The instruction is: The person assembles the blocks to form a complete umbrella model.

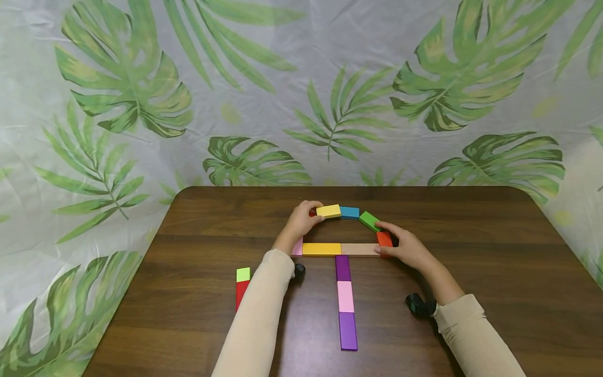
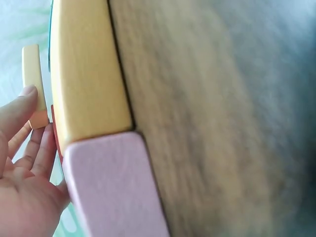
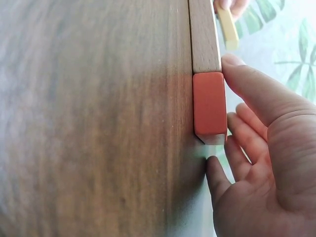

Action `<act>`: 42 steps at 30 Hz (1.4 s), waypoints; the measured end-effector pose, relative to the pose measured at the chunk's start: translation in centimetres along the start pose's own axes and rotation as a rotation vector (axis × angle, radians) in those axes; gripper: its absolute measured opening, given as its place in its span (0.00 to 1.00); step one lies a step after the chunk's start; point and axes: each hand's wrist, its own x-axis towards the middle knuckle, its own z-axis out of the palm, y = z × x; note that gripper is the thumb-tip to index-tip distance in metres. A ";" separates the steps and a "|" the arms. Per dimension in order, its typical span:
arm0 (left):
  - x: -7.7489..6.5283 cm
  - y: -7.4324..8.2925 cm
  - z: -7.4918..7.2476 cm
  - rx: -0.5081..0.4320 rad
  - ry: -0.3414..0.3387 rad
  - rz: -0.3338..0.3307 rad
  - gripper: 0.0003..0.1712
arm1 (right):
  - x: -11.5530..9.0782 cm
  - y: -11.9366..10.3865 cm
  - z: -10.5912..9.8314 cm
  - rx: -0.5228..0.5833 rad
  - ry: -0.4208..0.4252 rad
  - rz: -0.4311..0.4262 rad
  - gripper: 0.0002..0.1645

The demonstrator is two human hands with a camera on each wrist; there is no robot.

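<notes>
A yellow block (image 1: 328, 211) is pinched in my left hand (image 1: 303, 219), between thumb and fingers. In the left wrist view this yellow block (image 2: 32, 74) stands out past the row of blocks. A red block (image 1: 312, 213) shows partly beneath that hand. To the right lie a blue block (image 1: 350, 212) and a slanted green block (image 1: 370, 221). My right hand (image 1: 409, 248) rests by the orange-red block (image 1: 384, 239), its forefinger at the green block's end. Its thumb (image 3: 247, 81) lies along the plain wood block (image 3: 205, 39), the other fingers loosely extended behind.
A yellow-orange block (image 1: 322, 250) and a pale wood block (image 1: 359, 250) form a straight row. Below it runs a column of a dark purple block (image 1: 343, 268), a pink block (image 1: 345, 296) and a purple block (image 1: 348, 331). A lime block (image 1: 243, 274) lies beside the left sleeve.
</notes>
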 end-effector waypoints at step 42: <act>0.7 0.6 1.0 0.027 0.161 -0.136 0.22 | -0.1 0.0 0.0 0.004 0.002 0.002 0.43</act>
